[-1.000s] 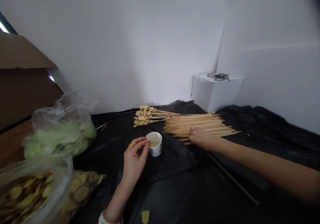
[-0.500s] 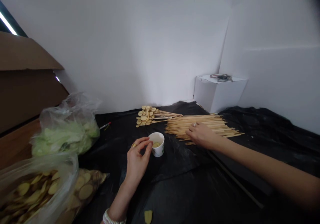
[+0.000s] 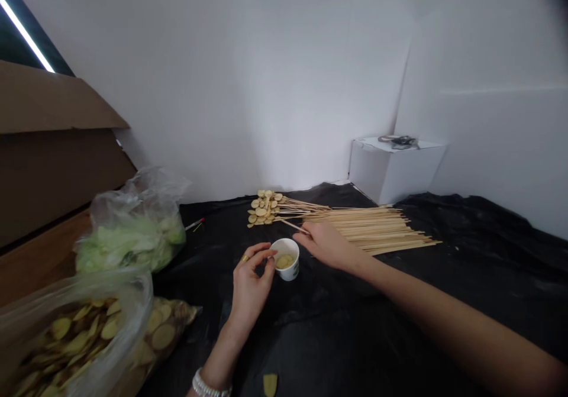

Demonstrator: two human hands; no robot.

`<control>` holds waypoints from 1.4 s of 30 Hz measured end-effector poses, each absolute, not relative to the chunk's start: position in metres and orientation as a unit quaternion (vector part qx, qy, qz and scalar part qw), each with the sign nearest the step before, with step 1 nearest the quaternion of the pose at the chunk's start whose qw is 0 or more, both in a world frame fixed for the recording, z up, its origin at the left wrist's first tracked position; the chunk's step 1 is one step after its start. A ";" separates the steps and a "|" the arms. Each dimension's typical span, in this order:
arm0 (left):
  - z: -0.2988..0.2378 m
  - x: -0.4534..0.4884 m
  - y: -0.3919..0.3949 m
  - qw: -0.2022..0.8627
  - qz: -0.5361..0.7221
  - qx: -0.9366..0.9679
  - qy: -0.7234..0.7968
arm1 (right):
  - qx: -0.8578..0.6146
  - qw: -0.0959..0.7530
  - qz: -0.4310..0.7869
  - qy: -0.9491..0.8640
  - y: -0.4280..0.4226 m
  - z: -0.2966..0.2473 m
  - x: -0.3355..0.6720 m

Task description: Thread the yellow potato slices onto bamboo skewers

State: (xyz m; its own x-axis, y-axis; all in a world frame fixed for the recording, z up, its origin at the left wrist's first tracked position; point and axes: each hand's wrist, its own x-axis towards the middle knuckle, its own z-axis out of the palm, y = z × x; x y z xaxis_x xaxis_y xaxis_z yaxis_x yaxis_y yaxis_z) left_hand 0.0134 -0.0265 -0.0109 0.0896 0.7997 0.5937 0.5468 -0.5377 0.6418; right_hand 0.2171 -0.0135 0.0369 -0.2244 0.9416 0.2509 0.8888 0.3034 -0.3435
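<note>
A small white paper cup [image 3: 287, 259] with pale slices inside stands on the black plastic sheet [image 3: 337, 326]. My left hand [image 3: 251, 278] rests beside it, thumb and fingers pinched at its rim. My right hand [image 3: 326, 244] is just right of the cup, fingers closed on a single bamboo skewer [image 3: 293, 226] that points up and left. Behind it lies a pile of bare bamboo skewers [image 3: 377, 229]. Several skewers loaded with round slices [image 3: 265, 207] lie further back.
A clear bag of green leaves [image 3: 133, 237] and a clear bag of sliced rounds [image 3: 75, 338] sit at the left, by brown cardboard [image 3: 48, 142]. A white box [image 3: 394, 166] stands in the back corner. One loose slice [image 3: 270, 383] lies near the front edge.
My right hand left the skewer pile and came left toward the cup with one skewer in it. My left hand stayed at the cup's rim. The camera view shifted slightly.
</note>
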 end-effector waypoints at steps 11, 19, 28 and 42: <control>-0.005 0.015 -0.033 0.114 0.483 0.741 0.453 | -0.574 0.213 0.118 -0.782 -0.021 0.022 0.181; -0.008 0.013 -0.036 0.002 0.414 0.774 0.479 | -0.569 0.240 0.101 -0.780 -0.033 0.010 0.168; -0.019 0.016 -0.039 0.020 0.278 0.780 0.560 | -0.531 0.213 0.093 -0.815 -0.036 0.001 0.166; -0.016 0.012 -0.035 0.063 0.324 0.778 0.535 | -0.537 0.253 0.100 -0.799 -0.033 -0.001 0.173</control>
